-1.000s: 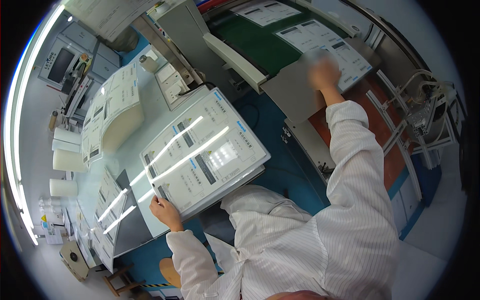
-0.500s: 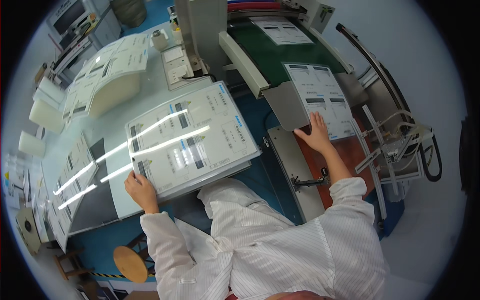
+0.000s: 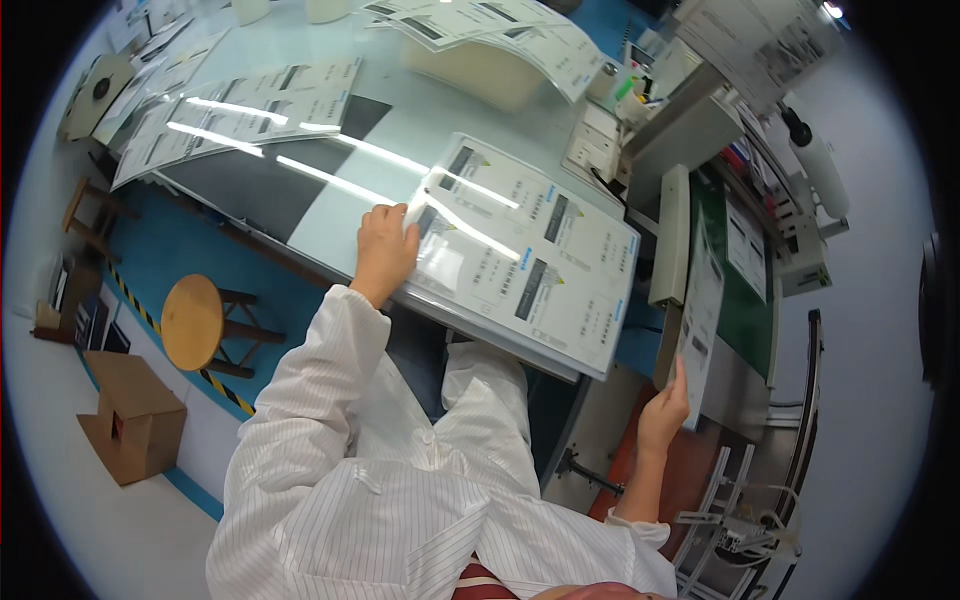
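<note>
A stack of flat, clear-edged printed sheets [image 3: 530, 265] lies at the front of the glass-topped table, its near edge jutting over the side. My left hand [image 3: 385, 250] is at the left edge of this stack, fingers curled over the top sheet's border. On the right, my right hand [image 3: 662, 410] grips the near edge of another printed sheet [image 3: 706, 325], which is tilted up and seen almost edge-on. That sheet stands over the mouth of the green conveyor belt [image 3: 745, 335]. Farther along the belt lies one more printed sheet [image 3: 746, 250].
Curved printed sheets [image 3: 560, 50] rest on a pale block at the back of the table, and others [image 3: 260, 105] lie at left. A metal frame with tubing [image 3: 735, 525] stands at lower right. A wooden stool [image 3: 195, 320] and cardboard box [image 3: 135, 415] are at left.
The view has swung to the left's stool and box. My right hand has taken hold of the flat-lying sheet at the belt's end and tipped it up. My left hand stays at the stack's edge.
</note>
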The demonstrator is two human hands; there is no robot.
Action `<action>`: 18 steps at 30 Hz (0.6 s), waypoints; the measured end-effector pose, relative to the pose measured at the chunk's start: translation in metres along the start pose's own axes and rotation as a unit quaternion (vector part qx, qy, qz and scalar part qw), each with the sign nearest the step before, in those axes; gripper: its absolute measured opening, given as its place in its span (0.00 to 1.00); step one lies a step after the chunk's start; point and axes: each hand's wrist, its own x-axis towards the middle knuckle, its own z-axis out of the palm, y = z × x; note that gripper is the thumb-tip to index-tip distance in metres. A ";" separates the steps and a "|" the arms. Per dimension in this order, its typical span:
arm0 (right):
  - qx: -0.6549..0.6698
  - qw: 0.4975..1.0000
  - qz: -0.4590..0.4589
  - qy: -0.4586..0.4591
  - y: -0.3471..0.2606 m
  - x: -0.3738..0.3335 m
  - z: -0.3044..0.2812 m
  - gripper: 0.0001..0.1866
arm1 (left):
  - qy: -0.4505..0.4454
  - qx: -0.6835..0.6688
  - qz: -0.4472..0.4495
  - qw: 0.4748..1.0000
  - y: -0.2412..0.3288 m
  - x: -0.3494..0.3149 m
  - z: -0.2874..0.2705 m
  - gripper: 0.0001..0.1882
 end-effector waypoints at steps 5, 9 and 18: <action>0.028 0.946 -0.324 -0.011 -0.054 -0.012 0.023 0.25 | 0.003 -0.343 -0.080 0.936 0.032 0.012 -0.032 0.20; -0.001 0.906 -0.417 -0.077 -0.052 -0.015 0.043 0.19 | -0.213 -0.730 -0.355 0.544 0.019 0.021 -0.052 0.35; -0.077 0.917 -0.389 -0.043 -0.053 -0.016 0.053 0.19 | -0.242 -0.509 -0.261 0.784 -0.019 0.040 -0.033 0.15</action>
